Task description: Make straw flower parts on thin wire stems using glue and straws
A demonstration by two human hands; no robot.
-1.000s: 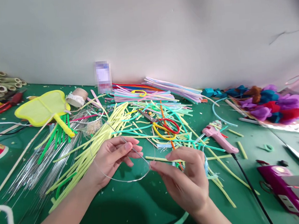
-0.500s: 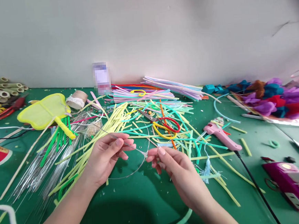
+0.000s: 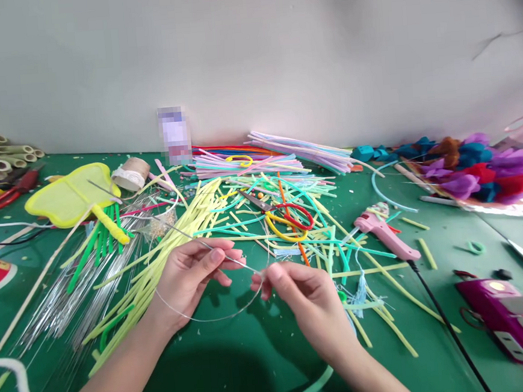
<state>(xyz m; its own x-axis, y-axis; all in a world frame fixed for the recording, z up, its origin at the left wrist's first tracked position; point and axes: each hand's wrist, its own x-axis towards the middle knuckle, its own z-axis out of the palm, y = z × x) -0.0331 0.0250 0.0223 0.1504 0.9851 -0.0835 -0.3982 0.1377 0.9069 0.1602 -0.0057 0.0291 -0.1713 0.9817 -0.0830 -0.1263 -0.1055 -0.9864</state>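
A thin metal wire [image 3: 212,319], bent into a wide loop with a straight tail, is held between my hands above the green table. My left hand [image 3: 189,280] pinches the straight part between thumb and fingers, and the tail sticks out up and to the left. At the spot where loop and straight part meet, my right hand [image 3: 306,298] has thumb and fingertips closed, covering the joint. Behind the hands lie scissors [image 3: 289,223] with red and yellow handles, on a scatter of yellow and teal pipe cleaners [image 3: 191,216].
Left are a yellow leaf-shaped fan [image 3: 74,195], silver wires [image 3: 87,282], a twine roll [image 3: 132,173] and pliers [image 3: 14,191]. On the right are a pink glue gun [image 3: 386,234] with a black cord, a purple power strip [image 3: 501,316] and felt flowers [image 3: 476,167]. A wall [image 3: 250,58] stands behind.
My right fingers have closed over the wire's joint, which showed beside the fingertips before. The loop has tilted and hangs slightly lower; both hands are nearly in place.
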